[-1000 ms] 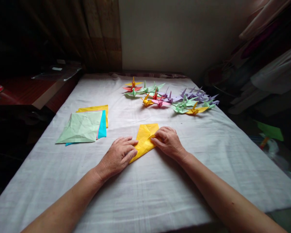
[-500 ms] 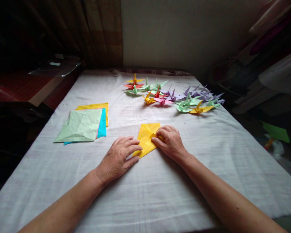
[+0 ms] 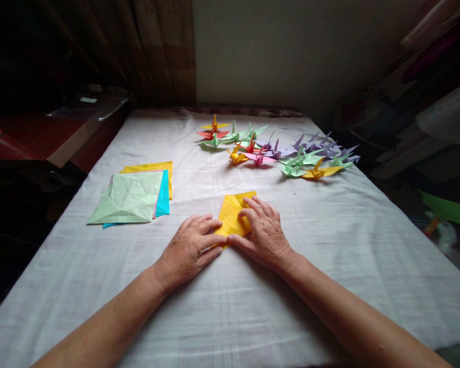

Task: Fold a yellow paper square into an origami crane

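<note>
A creased, folded square of yellow origami paper [image 3: 232, 210] lies on the cloth before me. My left hand [image 3: 189, 250] rests at its lower left corner. The fingers there are stretched out, with the index fingertip and thumb touching the paper's edge. Over the right part of the paper lies my right hand [image 3: 262, 230], its fingers spread and its thumb tip by the bottom corner, close to the left index finger. Part of the paper's right side is hidden under that hand.
Left of my hands is a stack of papers: pale green [image 3: 128, 197], blue [image 3: 163, 197] and yellow [image 3: 153, 166]. Several folded paper cranes [image 3: 291, 158] in mixed colours stand toward the back right. A brown wooden table [image 3: 34, 140] adjoins on the left.
My right hand has let go of the yellow paper's right flap, and its fingers have spread flat over the sheet. Its thumb has moved left toward the bottom corner. The left hand has barely moved.
</note>
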